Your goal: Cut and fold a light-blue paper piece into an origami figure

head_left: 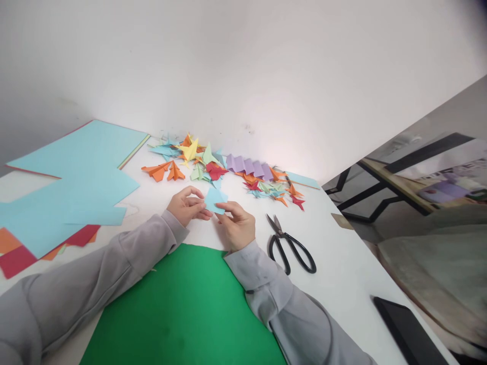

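Observation:
A small light blue piece of paper (215,198) is held up between both hands, over the white table just past the green sheet (178,309). At its left edge, my left hand (187,206) pinches it between thumb and fingers. My right hand (238,224) grips the lower right part with thumb and forefinger. Beyond the hands lies a pile of folded paper shapes, among them a yellow one (189,150), a red one (216,171) and an orange one (175,171). A pleated purple paper strip (249,166) rests to their right.
Black-handled scissors (285,241) lie right of my right hand, blades pointing away. A black phone-like slab (409,329) is near the right table edge. Large light blue sheets (91,147) and red paper pieces (17,260) cover the left side. A wall stands behind the table.

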Action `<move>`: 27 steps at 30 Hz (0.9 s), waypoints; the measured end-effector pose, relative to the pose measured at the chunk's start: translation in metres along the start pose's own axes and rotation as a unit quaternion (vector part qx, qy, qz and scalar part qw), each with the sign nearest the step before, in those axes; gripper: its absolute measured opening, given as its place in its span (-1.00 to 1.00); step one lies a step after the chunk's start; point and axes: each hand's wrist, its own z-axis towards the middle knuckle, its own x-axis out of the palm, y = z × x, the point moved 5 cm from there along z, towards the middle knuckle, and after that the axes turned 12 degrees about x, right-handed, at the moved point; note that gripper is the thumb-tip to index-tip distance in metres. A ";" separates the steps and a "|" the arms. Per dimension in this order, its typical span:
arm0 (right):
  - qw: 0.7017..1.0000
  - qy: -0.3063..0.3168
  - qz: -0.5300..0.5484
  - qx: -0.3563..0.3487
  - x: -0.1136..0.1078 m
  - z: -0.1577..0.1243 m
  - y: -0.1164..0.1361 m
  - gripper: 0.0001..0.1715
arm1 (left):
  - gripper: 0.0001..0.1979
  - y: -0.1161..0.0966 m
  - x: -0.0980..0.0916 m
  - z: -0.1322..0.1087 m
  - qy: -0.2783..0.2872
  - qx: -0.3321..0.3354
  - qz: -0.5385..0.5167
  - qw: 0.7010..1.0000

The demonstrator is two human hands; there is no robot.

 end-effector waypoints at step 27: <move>0.996 -0.006 0.061 0.059 0.000 0.004 -0.001 -0.83 | -0.87 0.001 -0.003 0.003 -0.025 0.056 0.073 0.995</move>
